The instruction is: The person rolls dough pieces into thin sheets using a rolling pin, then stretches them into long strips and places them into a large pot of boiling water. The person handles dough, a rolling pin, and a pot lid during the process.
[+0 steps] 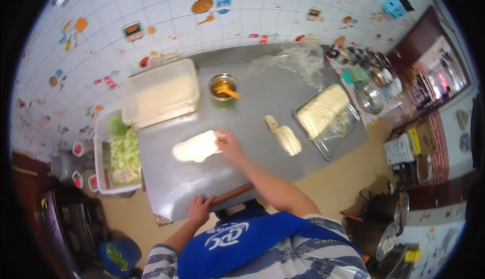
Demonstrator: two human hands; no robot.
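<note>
A flattened, pale sheet of dough [197, 146] lies on the metal worktop [250, 123]. At its right end, my right hand [227, 145] pinches the edge between the fingers. My left hand [199, 209] is at the worktop's front edge, holding the left end of a brown wooden rolling pin [233, 194]. The pin lies along that edge, and my right forearm covers its far end. Further right on the metal are several dough strips [288, 139] side by side and a smaller dough piece [271, 124].
Behind stand a lidded plastic tub [161, 93] and a bowl of yellowish liquid [223, 87] with an orange-handled utensil. Rows of dough [322, 110] fill a tray at right, near crumpled plastic film [299, 61]. A white basket [99, 165] at left holds shredded greens [125, 152].
</note>
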